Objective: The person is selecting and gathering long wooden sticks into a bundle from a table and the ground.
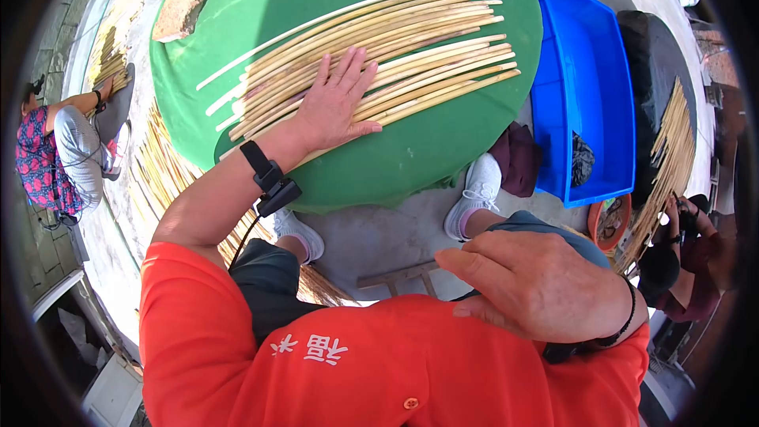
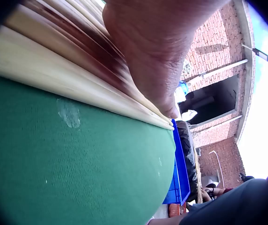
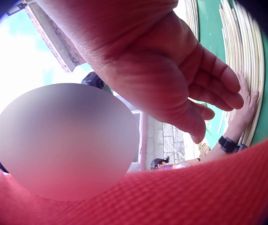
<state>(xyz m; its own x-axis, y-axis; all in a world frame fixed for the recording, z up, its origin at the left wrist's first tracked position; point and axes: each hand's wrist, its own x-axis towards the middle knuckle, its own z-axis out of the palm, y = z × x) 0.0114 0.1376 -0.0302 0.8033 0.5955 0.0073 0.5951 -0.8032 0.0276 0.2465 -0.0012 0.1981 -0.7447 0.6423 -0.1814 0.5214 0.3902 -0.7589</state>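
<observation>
Pale peeled sticks lie side by side in a loose row on a round table with a green cloth. My left hand rests palm down on the row, its fingers extended across the sticks. Seen from the left wrist, the underside of that hand lies against the sticks, some of which have reddish-brown stains. My right hand is raised in front of the red shirt, away from the table. In the right wrist view, its fingers are loosely bent with nothing in them.
A piece of brick sits on the cloth at far left. Right of the table stands a blue tub with a dark bundle inside, near an orange bucket. More stick piles lie on both sides, each with another person beside them.
</observation>
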